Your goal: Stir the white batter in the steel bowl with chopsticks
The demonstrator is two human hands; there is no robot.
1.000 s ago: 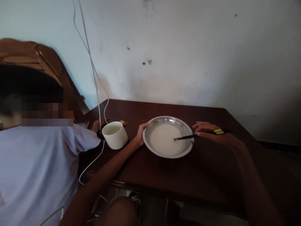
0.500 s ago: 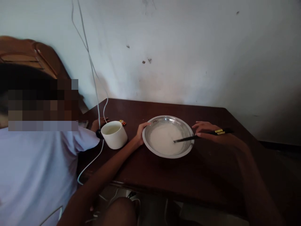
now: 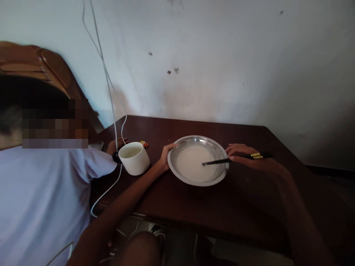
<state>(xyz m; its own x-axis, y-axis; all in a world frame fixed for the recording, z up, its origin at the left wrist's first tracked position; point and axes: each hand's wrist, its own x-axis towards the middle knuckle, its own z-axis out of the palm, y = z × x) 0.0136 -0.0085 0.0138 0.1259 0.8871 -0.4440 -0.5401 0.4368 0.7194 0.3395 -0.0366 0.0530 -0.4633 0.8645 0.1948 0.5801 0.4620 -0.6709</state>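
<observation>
A round metal bowl [image 3: 219, 149] with a white batter-like mix stands on the dark wooden table [image 3: 194, 207]. My left hand [image 3: 165, 157] grips the bowl's left rim, fingers curled over the edge. My right hand [image 3: 244, 154] is closed on dark chopsticks [image 3: 219, 161] with yellow bands near the top. Their tips rest in the white mix near the bowl's centre.
A white mug [image 3: 134, 159] of pale liquid stands left of the bowl. Another person in a white shirt [image 3: 41, 199] sits close at the left, one hand [image 3: 115, 145] on the table behind the mug. White cables [image 3: 109, 85] hang down the wall onto the table.
The chopstick tips have slid slightly left within the mix. My left hand stays on the rim. The person at the left has shifted a little.
</observation>
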